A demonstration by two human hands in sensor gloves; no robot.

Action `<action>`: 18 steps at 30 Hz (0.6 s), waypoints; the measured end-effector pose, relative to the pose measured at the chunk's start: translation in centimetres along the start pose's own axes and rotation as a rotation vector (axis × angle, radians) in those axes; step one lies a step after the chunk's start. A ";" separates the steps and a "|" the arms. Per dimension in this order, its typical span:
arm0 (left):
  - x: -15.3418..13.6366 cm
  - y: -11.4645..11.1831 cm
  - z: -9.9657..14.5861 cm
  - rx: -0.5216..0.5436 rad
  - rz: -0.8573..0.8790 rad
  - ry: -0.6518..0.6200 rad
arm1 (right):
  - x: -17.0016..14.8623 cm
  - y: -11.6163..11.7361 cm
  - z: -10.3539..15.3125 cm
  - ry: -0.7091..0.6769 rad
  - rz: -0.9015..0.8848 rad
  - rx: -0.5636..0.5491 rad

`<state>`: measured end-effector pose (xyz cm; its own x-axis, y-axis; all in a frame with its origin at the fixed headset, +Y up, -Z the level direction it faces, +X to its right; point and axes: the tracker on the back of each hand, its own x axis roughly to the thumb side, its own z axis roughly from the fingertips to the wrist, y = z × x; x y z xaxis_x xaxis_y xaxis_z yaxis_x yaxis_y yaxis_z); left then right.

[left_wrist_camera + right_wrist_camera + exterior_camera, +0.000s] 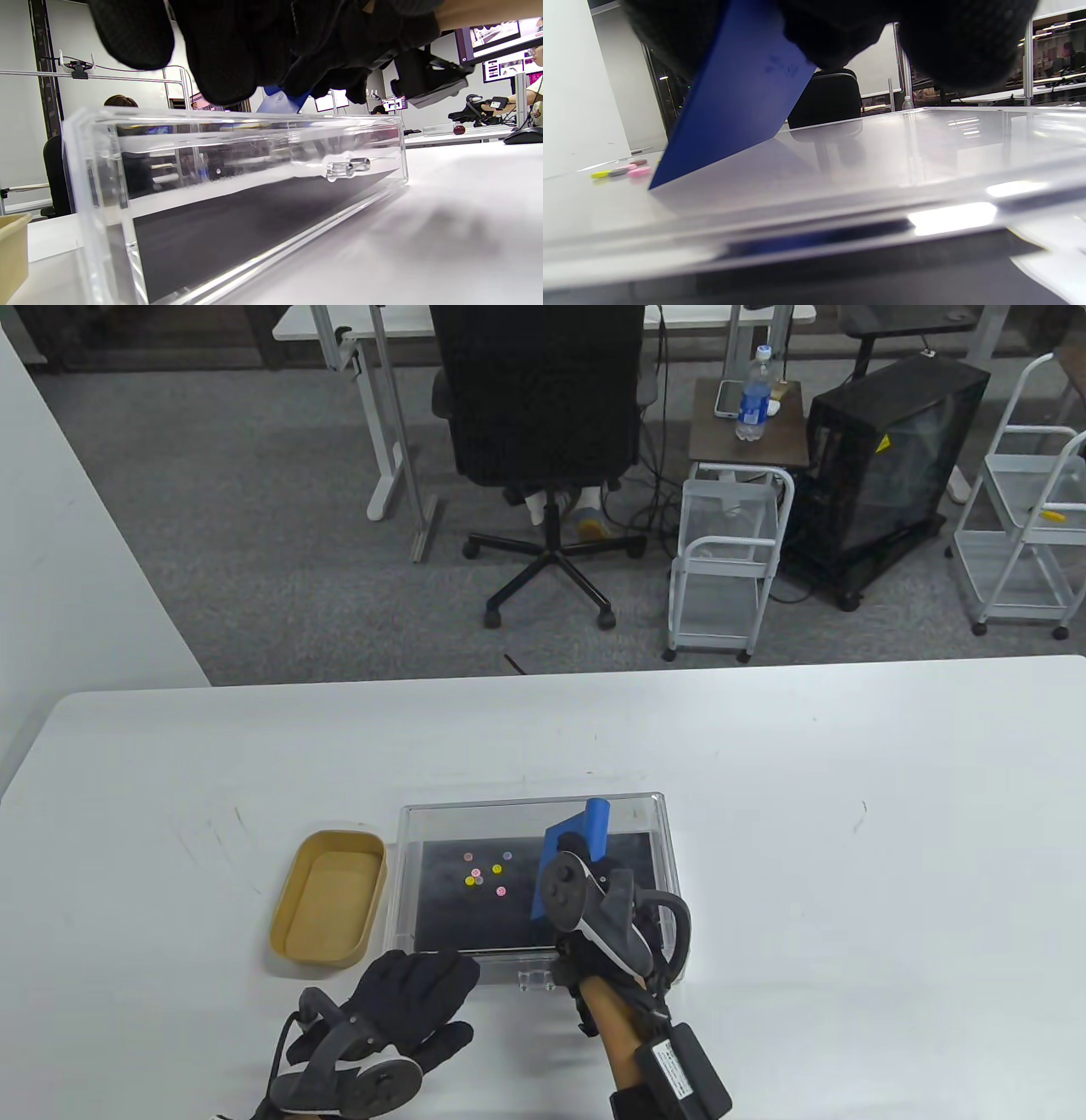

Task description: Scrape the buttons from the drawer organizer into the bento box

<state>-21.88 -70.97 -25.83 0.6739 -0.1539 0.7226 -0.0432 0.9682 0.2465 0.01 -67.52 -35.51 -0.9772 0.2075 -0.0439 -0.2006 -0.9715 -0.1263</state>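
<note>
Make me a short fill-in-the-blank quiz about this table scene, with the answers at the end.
1. The right hand holds a scraper whose colour is ____.
2. The buttons lie inside the clear ____.
3. The tan bento box sits on the organizer's ____ side in the table view.
4. The left hand rests at the organizer's ____ edge.

Missing words: blue; drawer organizer; left; near
</note>
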 end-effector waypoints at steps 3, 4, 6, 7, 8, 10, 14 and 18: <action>0.0 0.0 0.0 -0.003 0.004 -0.003 | 0.8 0.1 -0.1 -0.011 0.010 0.005; 0.1 0.0 -0.1 -0.003 0.001 -0.003 | 1.1 0.1 -0.2 -0.016 0.010 0.008; 0.2 0.0 -0.1 -0.003 -0.005 -0.008 | 1.6 0.3 -0.3 -0.024 0.010 0.015; 0.2 0.0 -0.1 -0.001 -0.005 -0.009 | 1.9 0.3 -0.4 -0.030 0.007 0.019; 0.2 0.0 -0.1 0.000 -0.007 -0.011 | 2.2 0.4 -0.5 -0.038 0.003 0.026; 0.2 0.1 0.0 0.003 -0.014 -0.013 | 2.7 0.5 -0.7 -0.047 -0.005 0.035; 0.2 0.1 0.0 0.005 -0.014 -0.013 | 3.7 0.5 -1.1 -0.062 0.008 0.049; 0.2 0.0 0.0 -0.002 -0.008 -0.015 | 4.6 0.6 -1.4 -0.074 0.010 0.058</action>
<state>-21.71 -71.03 -25.69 0.6632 -0.1645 0.7302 -0.0367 0.9672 0.2513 -4.48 -67.05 -37.18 -0.9811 0.1912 0.0285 -0.1928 -0.9789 -0.0684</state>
